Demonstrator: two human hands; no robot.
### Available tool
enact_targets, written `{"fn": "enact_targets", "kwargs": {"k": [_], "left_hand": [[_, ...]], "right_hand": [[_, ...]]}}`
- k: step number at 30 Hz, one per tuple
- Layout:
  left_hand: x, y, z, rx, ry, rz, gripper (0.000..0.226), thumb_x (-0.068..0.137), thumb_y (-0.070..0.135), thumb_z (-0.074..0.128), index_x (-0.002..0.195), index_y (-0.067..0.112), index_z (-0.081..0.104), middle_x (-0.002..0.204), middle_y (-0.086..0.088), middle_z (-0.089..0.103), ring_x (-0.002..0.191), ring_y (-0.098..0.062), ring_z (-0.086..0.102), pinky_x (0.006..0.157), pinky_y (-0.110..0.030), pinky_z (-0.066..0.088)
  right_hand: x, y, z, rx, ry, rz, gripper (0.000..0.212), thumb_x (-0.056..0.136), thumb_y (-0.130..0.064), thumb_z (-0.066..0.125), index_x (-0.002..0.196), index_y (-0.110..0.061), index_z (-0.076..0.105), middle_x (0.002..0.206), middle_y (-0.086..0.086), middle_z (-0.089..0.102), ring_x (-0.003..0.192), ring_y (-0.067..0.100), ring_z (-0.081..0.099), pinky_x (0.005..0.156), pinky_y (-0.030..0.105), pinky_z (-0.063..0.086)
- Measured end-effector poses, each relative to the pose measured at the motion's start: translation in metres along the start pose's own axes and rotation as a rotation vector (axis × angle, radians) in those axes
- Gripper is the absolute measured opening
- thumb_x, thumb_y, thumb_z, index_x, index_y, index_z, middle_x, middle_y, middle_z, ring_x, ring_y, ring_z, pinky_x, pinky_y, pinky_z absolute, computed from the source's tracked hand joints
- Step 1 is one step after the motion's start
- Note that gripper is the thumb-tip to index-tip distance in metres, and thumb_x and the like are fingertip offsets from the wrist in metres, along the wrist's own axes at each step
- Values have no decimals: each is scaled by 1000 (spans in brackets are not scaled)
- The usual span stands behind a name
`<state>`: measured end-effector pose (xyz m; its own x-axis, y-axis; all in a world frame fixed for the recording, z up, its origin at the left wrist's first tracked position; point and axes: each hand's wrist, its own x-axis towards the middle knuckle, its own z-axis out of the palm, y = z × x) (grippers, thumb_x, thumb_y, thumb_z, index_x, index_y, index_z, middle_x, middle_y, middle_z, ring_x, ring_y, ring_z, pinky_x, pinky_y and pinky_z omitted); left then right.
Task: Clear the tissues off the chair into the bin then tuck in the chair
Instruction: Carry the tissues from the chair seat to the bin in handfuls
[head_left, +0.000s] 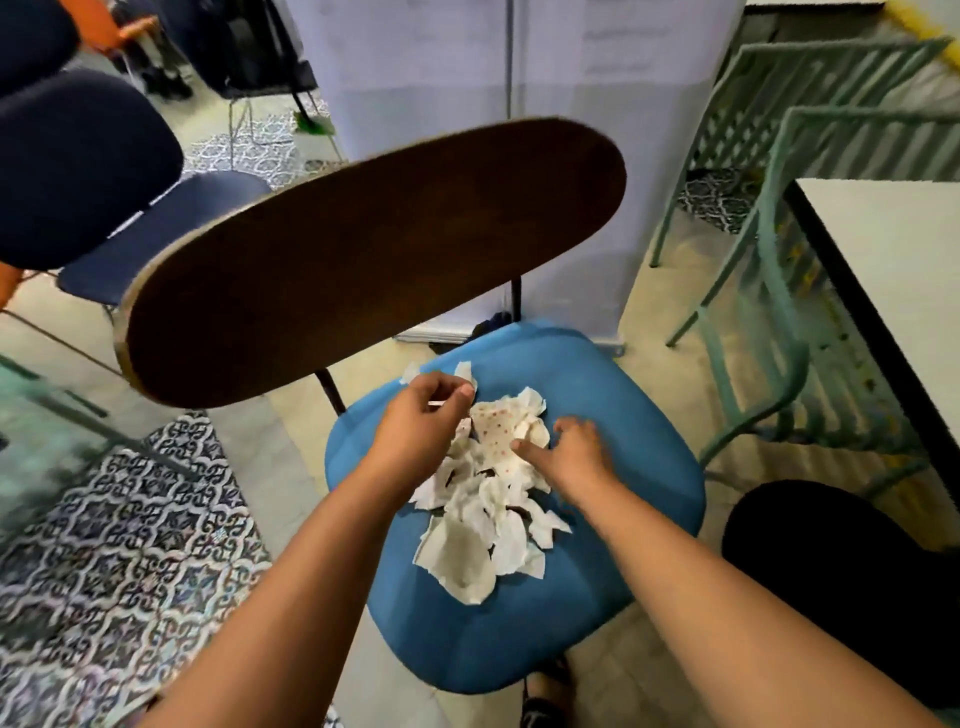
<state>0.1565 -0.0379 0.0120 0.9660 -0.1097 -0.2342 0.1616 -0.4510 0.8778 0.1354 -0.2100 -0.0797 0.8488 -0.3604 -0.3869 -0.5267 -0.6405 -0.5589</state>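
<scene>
A chair with a blue padded seat and a dark wooden backrest stands in the middle of the view. A heap of torn white tissue pieces lies on the seat; one piece has red dots. My left hand is at the heap's far left edge, fingers pinched on a small tissue piece. My right hand rests on the heap's right side, fingers spread and touching the tissues. A black rounded object at the lower right may be the bin.
A white table with a black edge stands at the right, with green metal chairs beside it. Dark blue chairs are at the upper left. A white panel rises behind the chair. Patterned tiles cover the floor at left.
</scene>
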Motion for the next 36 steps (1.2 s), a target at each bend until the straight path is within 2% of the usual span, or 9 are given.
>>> {"fn": "enact_targets", "kwargs": {"k": [3,6,11,15,17,22,27,31,36], "left_hand": [[8,1,6,-5,29,-21,12,93,38,57,93,29,64,95,9,68,93,-15,66,88,-46,55],[14,-5,9,32,53,-58,14,93,37,57,97,26,65,95,10,68,92,-16,66,87,-45,55],[21,-8,5,110,89,-88,16,94,32,57,102,20,65,95,6,68,88,-19,66,82,-43,55],[39,-4,12,235,92,-29,15,94,27,58,103,18,65,96,10,66,79,-7,64,70,-29,51],[53,-7,24,334,41,18,15,92,22,59,105,18,65,103,6,65,83,-10,65,68,-23,47],[82,-19,66,796,-253,133,46,87,12,62,131,20,53,128,-7,54,118,-25,51,98,-30,41],[100,-22,89,1120,-399,98,57,86,12,61,137,31,44,132,-7,49,117,-33,50,94,-43,49],[104,-23,95,1092,-365,102,51,86,14,62,132,31,50,127,-6,52,111,-31,56,91,-39,49],[96,-15,95,848,-313,103,49,84,17,66,130,28,54,125,-5,53,109,-29,58,90,-35,49]], "right_hand": [[15,0,8,-60,-3,-27,71,65,-59,72,114,-10,56,121,14,50,115,34,51,95,37,45],[24,4,15,-63,-27,-61,60,68,-48,72,113,-11,56,119,12,50,113,34,52,93,38,48],[31,10,7,51,-22,-141,40,67,-37,69,99,-15,60,104,8,61,98,30,59,79,35,51],[44,25,-16,200,-1,-134,47,70,-38,76,110,-20,58,109,4,63,98,26,61,85,38,51],[52,32,-26,274,16,-103,51,71,-40,77,114,-21,58,111,3,64,99,24,62,87,39,51],[59,45,-41,445,72,-31,47,70,-39,78,110,-22,60,104,1,67,93,22,66,86,41,54],[57,58,-49,494,68,-2,39,74,-30,78,108,-19,61,99,-1,69,89,19,66,80,34,53],[53,63,-54,460,74,3,30,75,-30,77,94,-28,55,95,-4,66,88,19,64,80,35,52],[42,69,-60,461,115,28,30,76,-30,76,96,-28,54,91,-9,60,89,17,62,81,33,51]]}}
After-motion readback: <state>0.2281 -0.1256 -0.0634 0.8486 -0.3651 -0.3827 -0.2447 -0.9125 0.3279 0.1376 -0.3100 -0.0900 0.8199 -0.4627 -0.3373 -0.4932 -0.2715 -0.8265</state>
